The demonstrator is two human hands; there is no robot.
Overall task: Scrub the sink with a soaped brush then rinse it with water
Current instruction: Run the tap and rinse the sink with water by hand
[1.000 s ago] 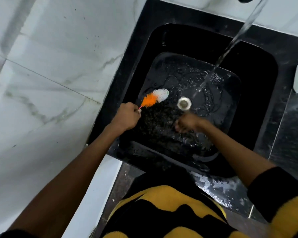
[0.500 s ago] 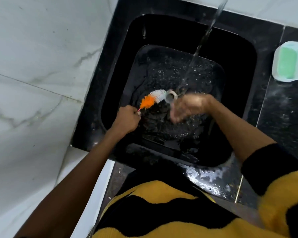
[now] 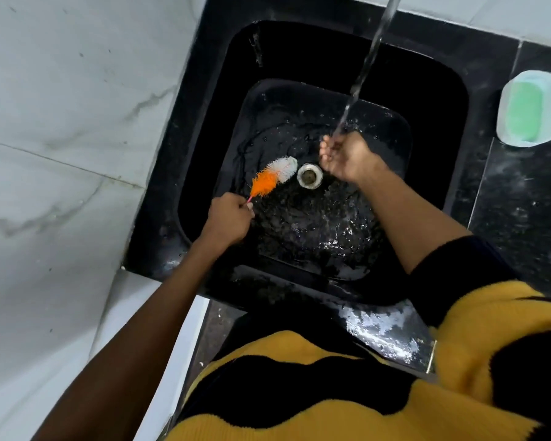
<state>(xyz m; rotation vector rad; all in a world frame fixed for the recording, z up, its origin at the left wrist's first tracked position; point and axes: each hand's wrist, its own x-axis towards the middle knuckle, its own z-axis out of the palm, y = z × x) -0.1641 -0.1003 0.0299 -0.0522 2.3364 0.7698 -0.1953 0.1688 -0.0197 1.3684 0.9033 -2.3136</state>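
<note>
A black sink fills the middle of the view, its bottom wet. My left hand grips the thin handle of an orange and white bottle brush, whose white tip lies next to the round drain. My right hand is cupped with fingers apart under the stream of tap water, just right of the drain, holding nothing.
A green soap bar in a pale dish sits on the black counter to the right. White marble wall runs along the left. The wet front rim is close to my yellow and black sweater.
My right hand has risen from the sink's bottom near the drain up into the water stream. My left hand and the brush have stayed almost still.
</note>
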